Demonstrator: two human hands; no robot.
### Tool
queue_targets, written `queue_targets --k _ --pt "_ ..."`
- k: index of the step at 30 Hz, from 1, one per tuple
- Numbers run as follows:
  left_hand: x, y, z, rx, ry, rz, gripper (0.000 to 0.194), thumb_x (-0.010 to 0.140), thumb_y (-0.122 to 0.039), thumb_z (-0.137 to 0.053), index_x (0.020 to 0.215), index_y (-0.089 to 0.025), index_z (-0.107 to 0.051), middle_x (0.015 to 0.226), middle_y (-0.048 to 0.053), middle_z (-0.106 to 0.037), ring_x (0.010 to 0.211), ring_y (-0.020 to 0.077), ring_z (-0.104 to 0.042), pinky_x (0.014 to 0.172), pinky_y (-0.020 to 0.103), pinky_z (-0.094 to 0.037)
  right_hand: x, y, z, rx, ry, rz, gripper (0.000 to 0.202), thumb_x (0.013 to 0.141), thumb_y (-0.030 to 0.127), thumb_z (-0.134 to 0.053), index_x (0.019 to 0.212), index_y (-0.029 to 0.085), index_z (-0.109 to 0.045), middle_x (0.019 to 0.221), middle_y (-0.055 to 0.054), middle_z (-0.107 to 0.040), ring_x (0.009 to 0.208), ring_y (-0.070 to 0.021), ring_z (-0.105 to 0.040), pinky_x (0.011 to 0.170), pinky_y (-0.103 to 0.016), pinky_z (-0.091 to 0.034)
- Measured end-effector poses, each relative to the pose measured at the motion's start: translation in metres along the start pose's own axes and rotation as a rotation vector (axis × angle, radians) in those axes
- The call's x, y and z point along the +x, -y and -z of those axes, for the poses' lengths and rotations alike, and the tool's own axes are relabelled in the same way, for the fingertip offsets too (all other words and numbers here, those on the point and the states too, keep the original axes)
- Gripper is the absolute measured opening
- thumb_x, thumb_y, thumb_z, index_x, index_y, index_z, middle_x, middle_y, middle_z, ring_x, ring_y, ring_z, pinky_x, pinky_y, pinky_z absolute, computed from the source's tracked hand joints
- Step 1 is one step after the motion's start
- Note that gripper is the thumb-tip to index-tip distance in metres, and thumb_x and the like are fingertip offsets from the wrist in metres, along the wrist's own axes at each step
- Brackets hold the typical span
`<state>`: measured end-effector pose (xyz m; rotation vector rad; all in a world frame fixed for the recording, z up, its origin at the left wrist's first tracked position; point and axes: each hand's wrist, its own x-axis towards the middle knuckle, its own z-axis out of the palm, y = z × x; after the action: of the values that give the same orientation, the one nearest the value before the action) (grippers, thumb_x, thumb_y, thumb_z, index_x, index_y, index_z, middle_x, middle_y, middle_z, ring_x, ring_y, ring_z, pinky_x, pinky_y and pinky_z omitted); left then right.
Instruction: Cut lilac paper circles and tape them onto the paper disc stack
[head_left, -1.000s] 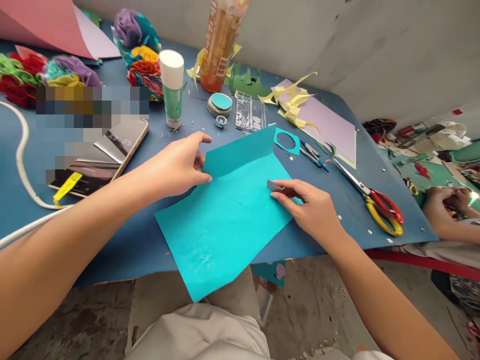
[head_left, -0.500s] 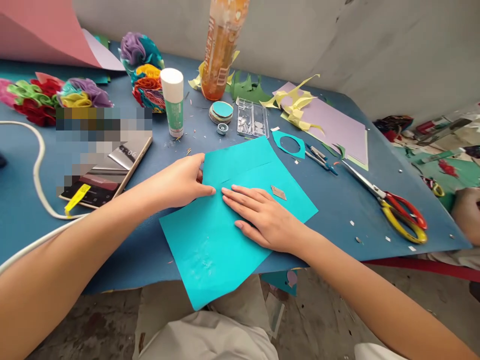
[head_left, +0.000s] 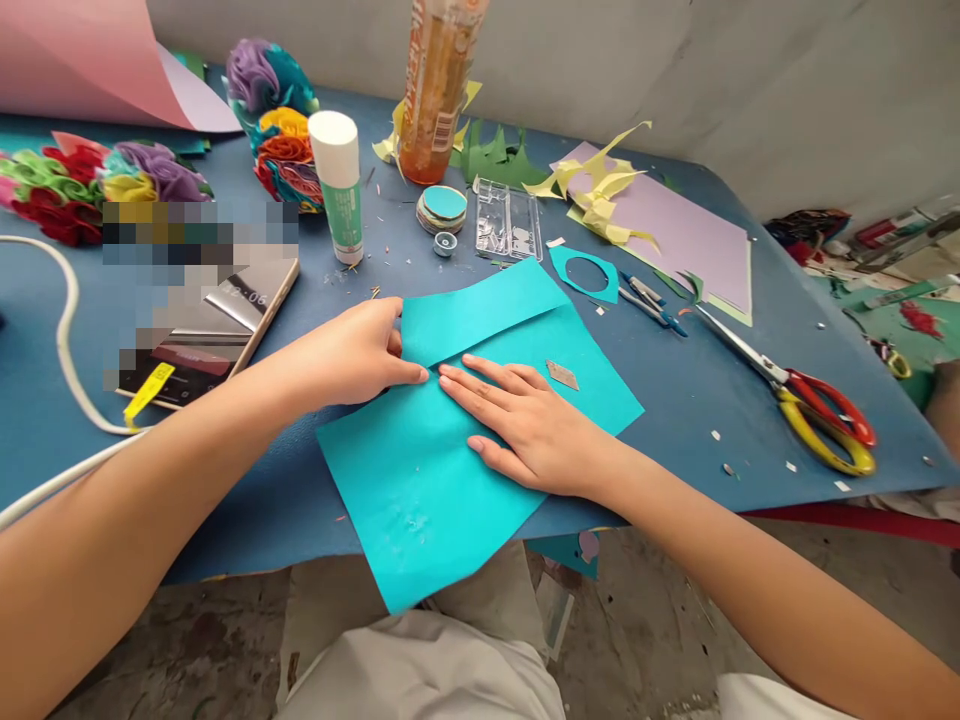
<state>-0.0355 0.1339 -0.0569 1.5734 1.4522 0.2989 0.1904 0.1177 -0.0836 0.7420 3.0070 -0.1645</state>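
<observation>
The turquoise paper sheet [head_left: 442, 470] lies on the blue surface [head_left: 720, 400], its near corner overhanging the front edge and its far strip folded over toward the person. The left hand [head_left: 352, 355] pinches the left end of that fold, fingers closed on the paper, while the right hand [head_left: 525, 425] lies flat on the sheet (fingers extended, gripping nothing). A small metal blade [head_left: 562, 374] rests on the sheet just beyond the right hand; scissors [head_left: 802, 395] lie well apart to the right.
</observation>
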Motion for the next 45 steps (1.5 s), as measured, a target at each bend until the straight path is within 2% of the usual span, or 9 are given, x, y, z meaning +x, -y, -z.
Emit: queue_targets --k 5,9,12,20,30,33,37,40,45 --pt "-0.001 0.0 0.001 0.009 -0.001 0.007 0.038 0.067 -0.026 -0.068 0.074 -0.023 -0.031 0.053 -0.009 -0.037 0.044 0.009 -0.039 0.043 0.024 -0.023 -0.002 -0.001 0.0 0.096 -0.045 0.006 0.054 0.093 0.033 -0.036 0.143 0.012 -0.032 0.146 -0.011 -0.039 0.138 -0.029 -0.03 0.1 -0.051 -0.037" --pt "-0.001 0.001 0.001 -0.012 -0.001 -0.016 0.036 0.067 -0.029 -0.067 0.086 -0.023 -0.038 0.056 -0.008 -0.043 0.048 0.0114 -0.045 0.042 0.024 -0.027 -0.009 -0.006 -0.001 0.33 -0.305 -0.072 0.045 0.094 0.027 -0.036 0.136 0.018 -0.045 0.138 -0.008 -0.051 0.128 -0.0217 -0.047 0.101 -0.042 -0.043" --pt "-0.002 0.002 0.002 -0.088 0.013 -0.016 0.056 0.067 -0.034 -0.068 0.113 -0.021 -0.039 0.064 -0.005 -0.052 0.058 0.0164 -0.057 0.047 0.025 -0.038 -0.014 -0.01 -0.002 0.396 -0.469 -0.247 0.037 0.094 0.026 -0.038 0.126 0.024 -0.057 0.128 -0.005 -0.06 0.118 -0.0202 -0.056 0.098 -0.04 -0.048" --pt "-0.011 -0.001 0.004 -0.165 0.171 0.077 0.115 0.058 -0.035 -0.076 0.147 -0.02 -0.005 0.081 0.002 -0.067 0.065 0.0203 -0.066 0.055 0.028 -0.052 -0.015 -0.023 -0.001 0.383 -0.354 -0.162 0.035 0.091 0.021 -0.051 0.125 0.02 -0.057 0.129 -0.006 -0.059 0.123 -0.0211 -0.052 0.102 -0.039 -0.048" --pt "-0.013 0.001 0.008 -0.152 0.173 0.047 0.118 0.059 -0.034 -0.076 0.148 -0.023 0.0 0.073 0.0 -0.069 0.067 0.0219 -0.067 0.057 0.026 -0.049 -0.016 -0.021 -0.004 0.404 -0.342 -0.204 0.033 0.09 0.022 -0.052 0.122 0.024 -0.06 0.127 -0.004 -0.061 0.122 -0.0235 -0.053 0.101 -0.044 -0.049" --pt "-0.014 0.0 0.008 -0.138 0.146 0.06 0.117 0.059 -0.029 -0.075 0.148 -0.024 0.001 0.075 -0.001 -0.069 0.063 0.0205 -0.065 0.055 0.026 -0.049 -0.018 -0.02 0.003 0.437 -0.425 -0.233 0.029 0.089 0.023 -0.053 0.117 0.025 -0.064 0.124 -0.003 -0.063 0.119 -0.0228 -0.056 0.1 -0.042 -0.05" --pt "-0.014 -0.003 0.006 -0.153 0.099 0.065 0.116 0.06 -0.028 -0.074 0.148 -0.024 0.002 0.083 0.002 -0.067 0.06 0.0186 -0.063 0.054 0.027 -0.05 -0.033 -0.026 0.016 0.307 -0.661 -0.575 0.023 0.09 0.03 -0.053 0.105 0.023 -0.069 0.11 -0.005 -0.071 0.101 -0.0237 -0.066 0.088 -0.04 -0.056" --pt "-0.018 -0.009 0.004 -0.159 0.063 0.052 0.114 0.063 -0.029 -0.073 0.148 -0.024 0.003 0.089 0.003 -0.065 0.06 0.0177 -0.062 0.055 0.029 -0.05 -0.049 -0.038 0.019 0.102 -0.506 -0.727 0.034 0.087 0.041 -0.055 0.11 0.019 -0.068 0.115 -0.011 -0.068 0.107 -0.0303 -0.063 0.088 -0.047 -0.054" --pt "-0.025 -0.015 0.0 -0.17 0.088 0.065 0.107 0.063 -0.03 -0.073 0.147 -0.026 -0.007 0.102 0.008 -0.062 0.067 0.02 -0.066 0.054 0.028 -0.052 -0.062 -0.052 0.013 0.037 -0.261 -0.668 0.044 0.089 0.045 -0.05 0.118 0.015 -0.063 0.127 -0.016 -0.059 0.116 -0.0333 -0.056 0.093 -0.053 -0.049"
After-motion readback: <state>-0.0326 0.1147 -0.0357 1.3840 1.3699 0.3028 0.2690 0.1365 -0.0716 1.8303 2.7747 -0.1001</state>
